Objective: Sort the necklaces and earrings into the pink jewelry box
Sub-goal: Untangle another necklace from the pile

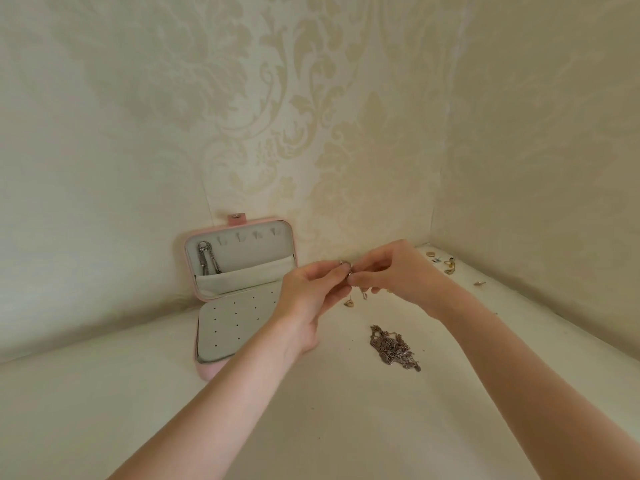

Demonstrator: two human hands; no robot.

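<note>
Both forearms reached up from the bottom edge and met just to the right of the pink jewelry box [207, 233]. Left hand [306, 292] and right hand [398, 271] each pinched the same small silver piece [348, 270] between fingertips, with a short length dangling beneath; whether it was an earring or a clasp end was too small to tell.

Judging by that grip, the step in hand was readying one piece, perhaps opening a clasp or pulling off a backing, before placing it. The next move would call for carrying it left to the box and setting it on a hook or into a hole, a fine job needing steady fingertips.

That box stood open against the wall, its lid upright. One silver necklace [205, 258] hung from the leftmost hook in the lid, its lower end tucked into the pocket; the other hooks were bare. None of the holes visible in the grey earring pad [228, 323] held anything.

Right of the box a tangled chain heap [393, 348] lay on the white surface, with a small gold earring [349, 302] between it and the hands. Farther right, in the corner, loose gold earrings [446, 265] waited.
</note>
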